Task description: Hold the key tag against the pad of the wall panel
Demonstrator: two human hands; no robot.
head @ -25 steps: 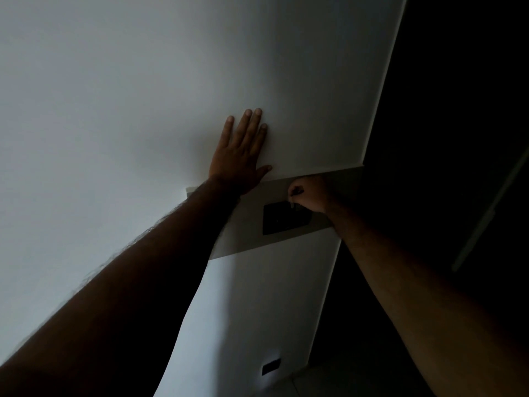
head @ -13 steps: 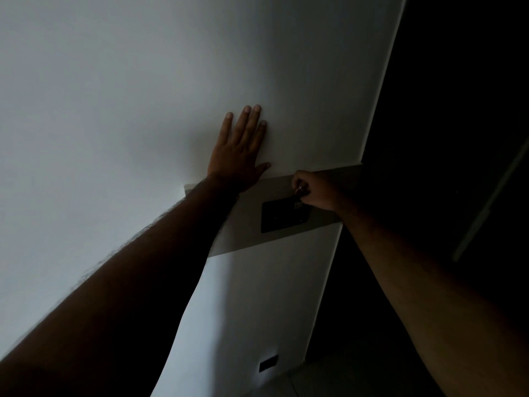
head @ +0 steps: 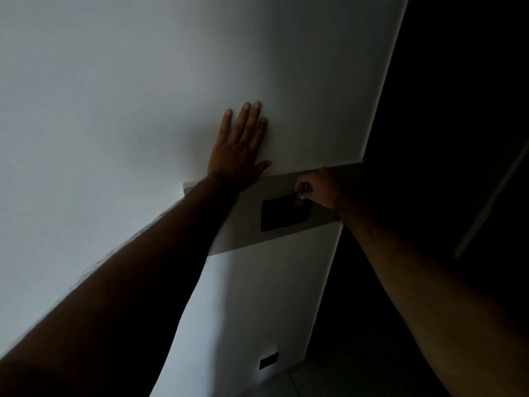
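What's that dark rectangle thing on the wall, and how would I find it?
Start at the big white wall and find the grey band running across it. On that band sits a black switch plate, just below the right hand, which pinches a small metal tool at its top edge. It is the only black rectangle on the band.

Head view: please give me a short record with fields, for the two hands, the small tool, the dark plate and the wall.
left hand: left hand lies flat on the white wall, fingers straight
right hand: right hand grips a small metal tool, fingers curled
tool: its tip is at the upper right corner of the dark plate; its kind cannot be told
dark plate: sits on a grey band across the wall
low on wall: small dark outlet
light: dim
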